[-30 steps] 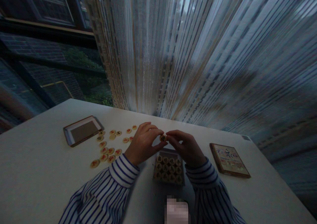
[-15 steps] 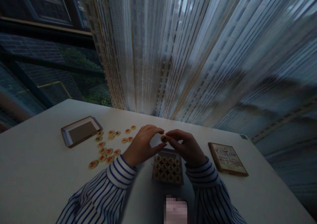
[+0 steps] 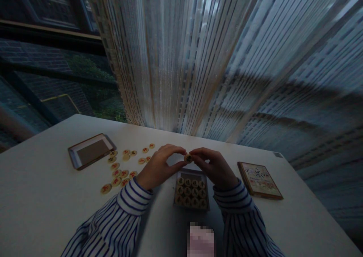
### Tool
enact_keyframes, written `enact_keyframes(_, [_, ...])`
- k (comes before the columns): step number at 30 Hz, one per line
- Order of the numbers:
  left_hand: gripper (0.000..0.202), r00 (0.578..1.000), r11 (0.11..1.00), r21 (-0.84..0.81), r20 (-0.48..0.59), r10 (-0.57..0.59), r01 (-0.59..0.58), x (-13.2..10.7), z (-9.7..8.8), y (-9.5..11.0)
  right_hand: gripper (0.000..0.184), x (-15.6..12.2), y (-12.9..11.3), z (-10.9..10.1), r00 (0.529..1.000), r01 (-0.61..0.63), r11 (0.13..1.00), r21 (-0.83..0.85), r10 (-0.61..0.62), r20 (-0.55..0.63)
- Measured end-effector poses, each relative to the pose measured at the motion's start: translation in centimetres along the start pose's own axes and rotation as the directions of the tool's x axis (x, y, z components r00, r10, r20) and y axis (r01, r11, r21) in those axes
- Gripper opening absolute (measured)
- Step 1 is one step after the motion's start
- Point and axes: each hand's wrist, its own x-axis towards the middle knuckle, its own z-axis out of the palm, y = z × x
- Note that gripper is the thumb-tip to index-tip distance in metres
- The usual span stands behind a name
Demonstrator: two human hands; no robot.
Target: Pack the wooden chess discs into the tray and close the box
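My right hand point(image 3: 213, 167) pinches a small round wooden game piece point(image 3: 188, 158) at its fingertips, just above the far edge of a small open box point(image 3: 191, 206) filled with rows of similar pieces. My left hand point(image 3: 159, 165) hovers close to the piece, with thumb and fingers curled towards it; whether it touches the piece is unclear. Both arms wear blue-and-white striped sleeves. Several loose round pieces point(image 3: 121, 166) with red or black marks lie on the white table point(image 3: 42, 196), to the left of my left hand.
A shallow brown box lid or tray point(image 3: 91, 150) lies at the far left of the table. A flat printed box point(image 3: 259, 179) rests on the right. A striped curtain point(image 3: 215, 67) hangs behind the table, and a dark window point(image 3: 42, 60) is at the left.
My left hand's fingers have drawn slightly back from the piece, which stays pinched in my right hand. The view has shifted a little.
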Motion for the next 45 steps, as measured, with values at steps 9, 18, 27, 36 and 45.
enact_keyframes(9, [0.025, 0.999, 0.999, -0.030, -0.028, -0.038, 0.037, 0.0, -0.1, 0.0, 0.020, -0.2, -0.2, -0.7, 0.994, 0.014, 0.998, -0.066, -0.007, 0.107])
enact_keyframes(18, [0.021, 0.996, 0.991, -0.095, 0.009, -0.090, 0.091, 0.0, -0.3, 0.0, 0.018, -0.4, -0.3, -0.9, 0.992, 0.075, 0.992, -0.105, -0.063, 0.110])
enact_keyframes(27, [0.022, 0.995, 0.987, -0.128, 0.026, -0.092, 0.095, 0.0, -0.4, 0.1, 0.023, -0.5, 0.0, -0.8, 0.987, 0.137, 0.978, -0.158, -0.121, 0.105])
enact_keyframes(36, [0.020, 0.993, 0.984, -0.137, 0.050, -0.108, 0.113, 0.1, -0.4, 0.2, 0.026, -0.7, 0.1, -0.7, 0.984, 0.167, 0.961, -0.221, -0.150, 0.093])
enact_keyframes(45, [0.020, 0.993, 0.990, -0.104, 0.081, -0.084, 0.092, -0.1, -0.3, 0.2, 0.019, -0.8, -0.6, -1.1, 0.979, 0.160, 0.923, -0.350, -0.103, 0.175])
